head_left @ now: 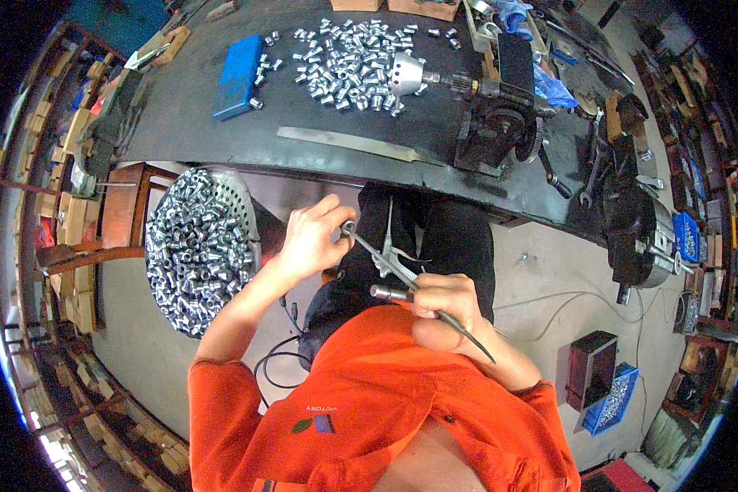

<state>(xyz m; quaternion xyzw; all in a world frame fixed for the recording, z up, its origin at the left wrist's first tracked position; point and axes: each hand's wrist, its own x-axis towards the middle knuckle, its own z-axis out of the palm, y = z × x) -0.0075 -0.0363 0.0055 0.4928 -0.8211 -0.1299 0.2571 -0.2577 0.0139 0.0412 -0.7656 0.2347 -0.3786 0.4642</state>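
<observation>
Metal bushing [348, 228] near frame centre, toward 10 o'clock, pinched in the fingers of the left hand [310, 238]. Right hand [449, 302] at 4 o'clock: fingers wrapped round a steel caliper [400, 267]; a cylindrical pin [387, 293] juts from the same grip toward 9 o'clock. Caliper end lies at the bushing; cannot tell whether it is seated in the bore. Risks, judged: a canted caliper would misread; the pin, sharing one grip, could slip if those fingers loosen; a dropped bushing could get lost among similar parts in the perforated basket [239, 203], 9 o'clock. Writing: small pale lettering beside a leaf-and-blue emblem [324, 423] on the orange shirt [369, 361], just past 6 o'clock; caliper markings illegible.
</observation>
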